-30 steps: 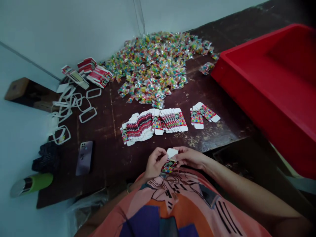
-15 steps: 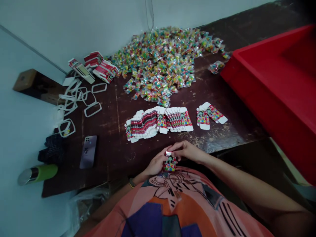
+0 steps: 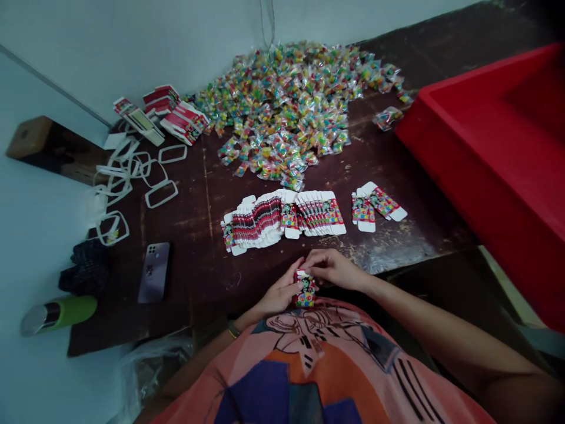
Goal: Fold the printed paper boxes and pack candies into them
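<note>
Both my hands meet at the near edge of the dark wooden table (image 3: 194,277), holding one small printed carton (image 3: 305,290) upright between them. My left hand (image 3: 280,291) wraps its left side. My right hand (image 3: 332,268) pinches its top with closed fingers. Just beyond them lies a fanned row of flat carton blanks (image 3: 282,218), with two more flat blanks (image 3: 375,206) to its right. A big heap of colourful candy packets (image 3: 291,100) fills the back of the table.
A red plastic crate (image 3: 489,153) stands on the right. At the left lie white paper bands (image 3: 132,176), stacked carton bundles (image 3: 170,115), a purple phone (image 3: 153,272), dark gloves (image 3: 86,271) and a green bottle (image 3: 59,313).
The carton's white top flap, open a second ago, is now folded down under my right fingers. The hands stayed near the table edge while the view shifted a little.
</note>
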A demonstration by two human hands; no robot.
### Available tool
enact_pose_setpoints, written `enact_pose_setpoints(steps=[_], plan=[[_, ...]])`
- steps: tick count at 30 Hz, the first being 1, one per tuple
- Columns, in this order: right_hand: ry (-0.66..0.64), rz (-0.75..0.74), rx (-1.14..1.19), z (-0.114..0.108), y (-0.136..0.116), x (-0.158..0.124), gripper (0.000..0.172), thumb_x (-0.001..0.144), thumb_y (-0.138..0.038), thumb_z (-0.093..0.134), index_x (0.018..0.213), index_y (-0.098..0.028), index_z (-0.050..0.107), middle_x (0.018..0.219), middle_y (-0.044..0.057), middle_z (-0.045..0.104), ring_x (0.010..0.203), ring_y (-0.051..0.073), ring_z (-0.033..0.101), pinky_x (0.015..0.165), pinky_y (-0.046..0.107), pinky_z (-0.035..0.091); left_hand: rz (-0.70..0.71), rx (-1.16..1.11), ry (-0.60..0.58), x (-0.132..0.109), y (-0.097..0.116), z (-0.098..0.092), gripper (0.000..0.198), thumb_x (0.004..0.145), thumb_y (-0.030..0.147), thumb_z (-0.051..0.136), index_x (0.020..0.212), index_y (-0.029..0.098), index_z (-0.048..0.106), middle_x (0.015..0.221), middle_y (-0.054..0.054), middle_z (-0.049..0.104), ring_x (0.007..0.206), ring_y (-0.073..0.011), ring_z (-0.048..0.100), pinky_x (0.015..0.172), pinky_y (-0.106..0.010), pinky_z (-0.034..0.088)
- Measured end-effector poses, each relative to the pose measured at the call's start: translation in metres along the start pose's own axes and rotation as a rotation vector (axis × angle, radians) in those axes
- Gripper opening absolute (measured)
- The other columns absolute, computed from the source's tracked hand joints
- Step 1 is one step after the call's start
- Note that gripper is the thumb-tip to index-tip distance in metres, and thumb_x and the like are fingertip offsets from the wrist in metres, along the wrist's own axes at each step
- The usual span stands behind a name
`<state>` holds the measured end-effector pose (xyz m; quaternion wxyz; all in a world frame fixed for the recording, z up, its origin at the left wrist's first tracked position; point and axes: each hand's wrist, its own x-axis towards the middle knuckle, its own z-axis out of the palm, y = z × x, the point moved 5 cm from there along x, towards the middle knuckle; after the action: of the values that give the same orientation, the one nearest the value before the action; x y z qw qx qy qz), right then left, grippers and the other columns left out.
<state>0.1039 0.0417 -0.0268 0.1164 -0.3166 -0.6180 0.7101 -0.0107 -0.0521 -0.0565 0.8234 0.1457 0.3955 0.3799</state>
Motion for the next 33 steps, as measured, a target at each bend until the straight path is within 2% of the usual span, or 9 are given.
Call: enact_pose_setpoints(steps=[4,8,10,12,16,20,25,29,33], plan=[[-0.118,-0.356,-0.477,0.010,-0.028,-0.017,0.040,0.077,-0.005,0.051,0.110,-0.019,0.069,0.099,0.008,0.063,0.092,0.018,0.059,0.080,0.032,0.049,-0.022,-0.042,0.041,0.000,-0.002,-0.001,0.085,0.073,0.030,0.069,0.145,0.029,0.024,0.130,-0.009,0.055,0.105,-0.0254,0.060,0.092,-0.038,0.043],[-0.278,-0.409,-0.512,0.010,-0.036,-0.013,0.045,0.073,-0.001,0.049,0.110,-0.018,0.069,0.100,0.007,0.066,0.091,0.017,0.061,0.081,0.030,0.049,0.003,0.065,0.058,-0.001,0.006,0.004,0.071,0.072,0.031,0.069,0.137,0.023,0.041,0.120,-0.009,0.061,0.101,-0.0237,0.060,0.089,-0.035,0.043],[-0.331,-0.405,-0.500,-0.011,-0.038,0.007,0.041,0.077,-0.002,0.048,0.106,-0.020,0.070,0.096,0.004,0.067,0.087,0.015,0.063,0.080,0.027,0.050,0.049,0.241,0.085,-0.005,0.020,0.006,0.056,0.072,0.029,0.068,0.126,0.019,0.054,0.111,-0.009,0.065,0.097,-0.0228,0.060,0.086,-0.032,0.042],[-0.140,-0.384,-0.613,-0.059,-0.042,0.040,0.034,0.080,-0.005,0.050,0.104,-0.020,0.070,0.096,0.004,0.068,0.087,0.015,0.063,0.082,0.029,0.049,0.101,0.448,0.148,-0.013,0.041,0.004,0.040,0.072,0.026,0.067,0.111,0.016,0.062,0.102,-0.009,0.067,0.092,-0.0211,0.060,0.083,-0.030,0.042],[0.597,-0.286,-0.936,-0.186,-0.061,0.101,0.031,0.084,-0.018,0.059,0.115,-0.013,0.062,0.122,0.015,0.058,0.108,0.024,0.054,0.094,0.042,0.042,0.143,0.747,0.201,-0.041,0.079,-0.013,0.028,0.065,0.015,0.067,0.093,0.018,0.061,0.083,0.000,0.061,0.079,-0.0154,0.055,0.072,-0.023,0.040],[0.742,-0.267,-0.974,-0.240,-0.067,0.131,0.031,0.092,-0.031,0.053,0.120,-0.017,0.054,0.123,0.010,0.055,0.105,0.021,0.057,0.088,0.043,0.049,-0.145,0.941,0.078,-0.064,0.078,-0.034,0.027,0.058,0.013,0.069,0.084,0.018,0.063,0.073,0.003,0.059,0.067,-0.0137,0.052,0.060,-0.021,0.038],[0.829,-0.290,-0.908,-0.229,-0.061,0.115,0.016,0.087,-0.023,0.056,0.096,-0.014,0.067,0.107,0.015,0.064,0.106,0.027,0.051,0.094,0.047,0.038,0.022,0.553,0.130,-0.058,0.078,-0.036,0.030,0.075,0.031,0.065,0.102,0.019,0.057,0.096,-0.005,0.064,0.081,-0.0180,0.060,0.072,-0.029,0.046],[0.898,-0.289,-0.786,-0.178,-0.052,0.071,0.024,0.090,-0.026,0.046,0.101,-0.013,0.063,0.104,0.015,0.064,0.096,0.025,0.054,0.085,0.042,0.043,0.115,0.260,0.154,-0.027,0.070,-0.025,0.038,0.079,0.037,0.063,0.109,0.017,0.050,0.101,-0.011,0.062,0.084,-0.0219,0.063,0.071,-0.035,0.051],[0.517,-0.291,-0.419,-0.089,-0.048,0.032,0.022,0.092,-0.035,0.045,0.091,-0.017,0.058,0.081,0.004,0.064,0.070,0.016,0.058,0.065,0.028,0.048,0.159,0.195,0.118,0.007,0.063,-0.009,0.044,0.078,0.034,0.066,0.115,0.018,0.048,0.095,-0.008,0.061,0.084,-0.0216,0.062,0.069,-0.037,0.054]])
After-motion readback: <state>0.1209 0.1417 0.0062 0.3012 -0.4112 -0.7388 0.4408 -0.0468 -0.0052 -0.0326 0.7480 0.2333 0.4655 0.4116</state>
